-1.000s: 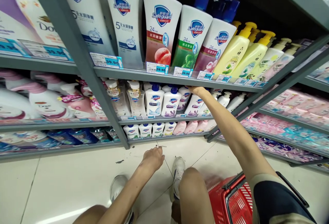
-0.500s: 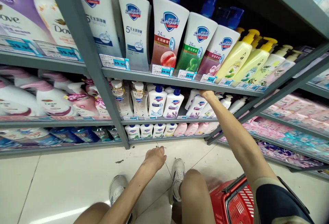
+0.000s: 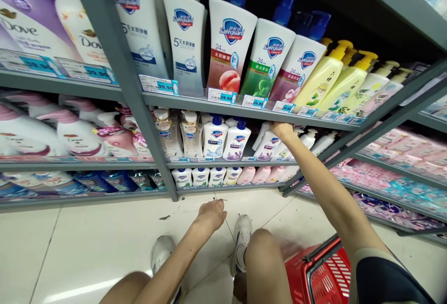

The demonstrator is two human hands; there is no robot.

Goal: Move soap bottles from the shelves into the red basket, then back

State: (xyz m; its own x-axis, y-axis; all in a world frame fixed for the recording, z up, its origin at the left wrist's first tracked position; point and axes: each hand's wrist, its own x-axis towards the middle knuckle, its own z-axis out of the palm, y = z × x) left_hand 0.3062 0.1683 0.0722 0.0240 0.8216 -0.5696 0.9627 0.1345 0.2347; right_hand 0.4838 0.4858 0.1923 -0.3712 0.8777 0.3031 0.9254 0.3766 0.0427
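My right hand (image 3: 282, 130) reaches into the middle shelf, close under the board above. It covers the top of a white Safeguard bottle (image 3: 268, 145) with a purple flower print. Most of its fingers are hidden, so its grip on the cap does not show. Another white bottle (image 3: 284, 149) stands just below that hand, partly covered. Beside it on the left is a blue-capped white Safeguard bottle (image 3: 236, 142), untouched. Low over the floor, in front of the bottom shelf, hangs my left hand (image 3: 212, 214), fingers curled in and no object visible in it.
Large pump bottles (image 3: 231, 48) fill the upper shelf (image 3: 209, 104), which juts out above my right hand. Small bottles (image 3: 217, 176) line the bottom shelf. A red shopping basket (image 3: 300, 271) stands on the floor by my right knee. Grey posts (image 3: 104, 34) divide the shelving.
The view has shifted very slightly. Both hands stay at almost the same places, the right at the middle shelf and the left low over the floor.
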